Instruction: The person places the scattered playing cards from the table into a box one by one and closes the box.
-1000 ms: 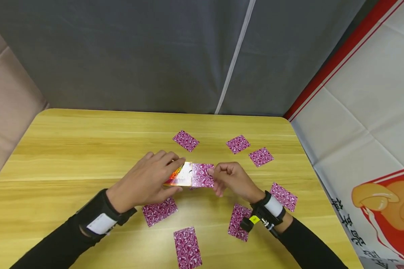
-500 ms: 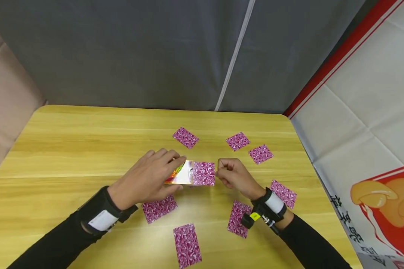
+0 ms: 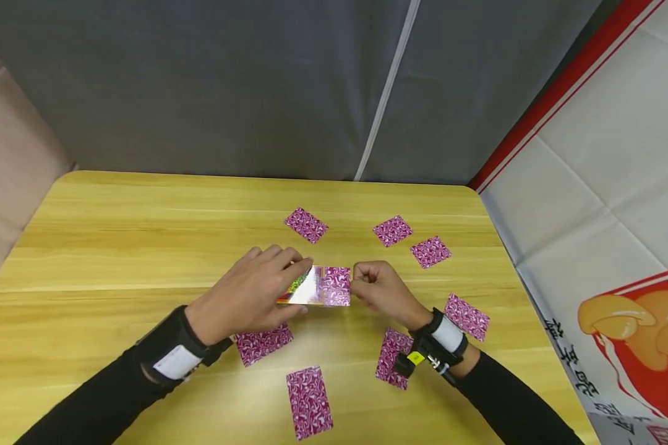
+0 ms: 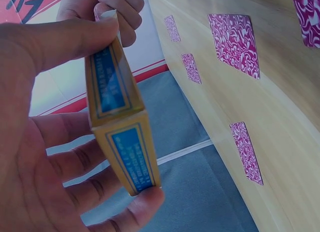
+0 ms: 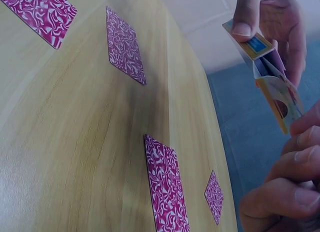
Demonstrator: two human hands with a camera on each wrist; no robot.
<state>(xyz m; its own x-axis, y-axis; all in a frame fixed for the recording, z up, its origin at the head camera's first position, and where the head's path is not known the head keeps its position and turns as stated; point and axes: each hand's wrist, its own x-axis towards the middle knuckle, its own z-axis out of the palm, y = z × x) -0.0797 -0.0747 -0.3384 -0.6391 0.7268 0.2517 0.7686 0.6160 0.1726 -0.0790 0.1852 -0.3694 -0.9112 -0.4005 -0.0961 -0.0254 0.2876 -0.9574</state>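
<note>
My left hand point(image 3: 256, 289) grips a small flat card box point(image 4: 117, 117), thumb on one narrow side and fingers on the other. The box has gold edges with blue panels, and a shiny picture covers its upper face. From its right end sticks a magenta-and-white patterned card point(image 3: 336, 286). My right hand point(image 3: 386, 290) is curled, its knuckles right at the card's outer end. In the right wrist view, an open flap point(image 5: 277, 102) shows at the box's mouth, close to the right hand's curled fingers point(image 5: 295, 177). The left palm hides much of the box in the head view.
Several cards with the same magenta pattern lie apart on the wooden table point(image 3: 145, 235): one card point(image 3: 306, 225) toward the back, another card point(image 3: 309, 403) near the front, and one card point(image 3: 394, 358) under the right wrist. A grey curtain point(image 3: 217, 93) hangs behind.
My right hand went from loosely curled fingers at the card's end to a tighter fist, then shifted slightly left. Less of the card now shows outside the box; the left hand moved slightly right.
</note>
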